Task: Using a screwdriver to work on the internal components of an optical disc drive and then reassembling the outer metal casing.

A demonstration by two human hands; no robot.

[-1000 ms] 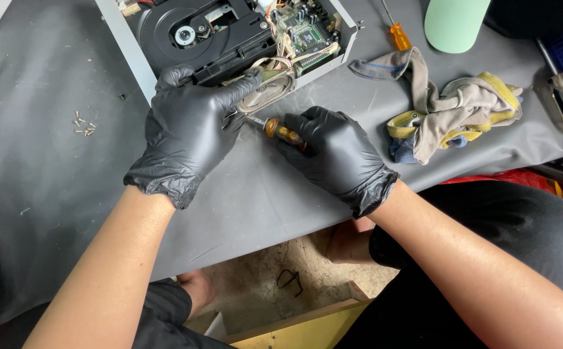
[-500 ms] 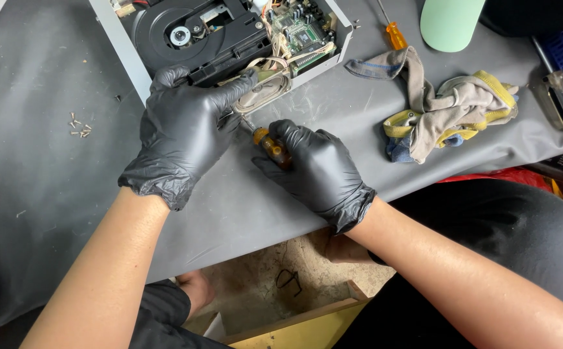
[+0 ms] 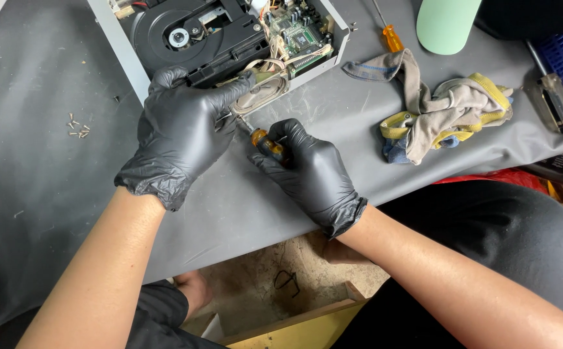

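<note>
Right hand (image 3: 310,174) grips an orange-handled screwdriver (image 3: 265,141) at the opened disc player (image 3: 229,39); left hand (image 3: 178,132) lies open, bracing its edge

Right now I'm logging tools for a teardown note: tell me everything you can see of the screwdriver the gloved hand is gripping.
The screwdriver has an amber, see-through plastic handle with a dark band and a thin metal shaft. Most of the handle is hidden inside the right hand, which wears a black glove. It lies low and slanted over the grey mat, shaft pointing up-left toward the front edge of the opened disc player. The left hand rests beside the shaft; the tip is hidden behind its fingers.
</note>
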